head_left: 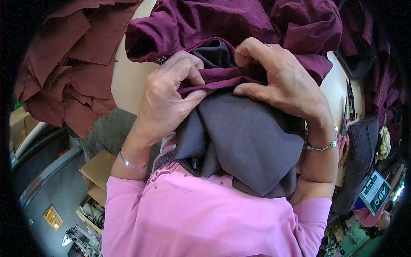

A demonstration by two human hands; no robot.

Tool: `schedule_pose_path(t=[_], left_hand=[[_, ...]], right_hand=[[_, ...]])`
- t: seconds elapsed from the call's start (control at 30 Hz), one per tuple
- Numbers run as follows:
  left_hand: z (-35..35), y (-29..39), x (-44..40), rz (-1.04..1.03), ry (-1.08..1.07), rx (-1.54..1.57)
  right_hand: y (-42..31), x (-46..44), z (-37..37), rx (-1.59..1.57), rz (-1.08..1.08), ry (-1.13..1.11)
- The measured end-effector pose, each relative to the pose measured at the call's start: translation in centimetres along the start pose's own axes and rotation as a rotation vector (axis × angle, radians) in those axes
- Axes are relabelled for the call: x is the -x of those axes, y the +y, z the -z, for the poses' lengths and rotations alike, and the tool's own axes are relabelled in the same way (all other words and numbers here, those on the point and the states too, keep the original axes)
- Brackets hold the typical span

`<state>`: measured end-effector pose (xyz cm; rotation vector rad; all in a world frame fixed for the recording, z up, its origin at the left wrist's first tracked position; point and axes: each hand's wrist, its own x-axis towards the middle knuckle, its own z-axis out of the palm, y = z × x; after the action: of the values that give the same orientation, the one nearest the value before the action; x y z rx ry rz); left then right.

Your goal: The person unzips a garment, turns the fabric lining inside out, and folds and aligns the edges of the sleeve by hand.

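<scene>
A maroon garment [201, 21] lies bunched on the table, its dark grey lining [252, 137] hanging over the near edge against my pink shirt. My left hand [169, 88] pinches a folded maroon edge between thumb and fingers. On the other side, my right hand [278, 77] is closed around the same folded edge, thumb below and curled fingers above. The fold runs between both hands, and dark lining shows through a gap above it. A small metallic piece, perhaps a zipper pull, sits by my left fingers. The right fingertips are partly hidden in cloth.
Reddish-brown cut fabric pieces [68, 64] are piled on the table's left. At right lie scissors [344, 113], more maroon cloth [383, 81] and dark fabric [359, 150]. Cardboard boxes [96, 171] stand below left. A green-and-white label [375, 192] shows at lower right, near another person.
</scene>
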<state>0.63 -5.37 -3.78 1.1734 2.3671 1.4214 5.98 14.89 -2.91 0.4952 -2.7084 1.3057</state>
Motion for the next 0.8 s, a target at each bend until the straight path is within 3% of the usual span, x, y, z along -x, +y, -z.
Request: schedule_pose_path(t=[0.1,0.4,0.63,0.73,0.8], left_hand=[[0.2,0.3,-0.1,-0.029,-0.017,-0.033],[0.9,1.1,0.0,0.051,-0.042,0.039],[0.4,0.7,0.5,-0.088,-0.028,0.049],[1.6,0.6,-0.2,-0.36,0.341,-0.027],[3.9,0.5,-0.5,-0.339,0.516,-0.368]], right_hand=[[0.3,-0.1,-0.4,0.076,0.078,-0.004],[0.0,-0.2,0.2,-0.069,-0.019,-0.087],[-0.7,-0.2,-0.2,0.029,0.104,-0.066],[-0.8,-0.4,1.2,-0.037,0.117,-0.069],[-1.2,-0.3,2.1,-0.1,0.006,-0.044]])
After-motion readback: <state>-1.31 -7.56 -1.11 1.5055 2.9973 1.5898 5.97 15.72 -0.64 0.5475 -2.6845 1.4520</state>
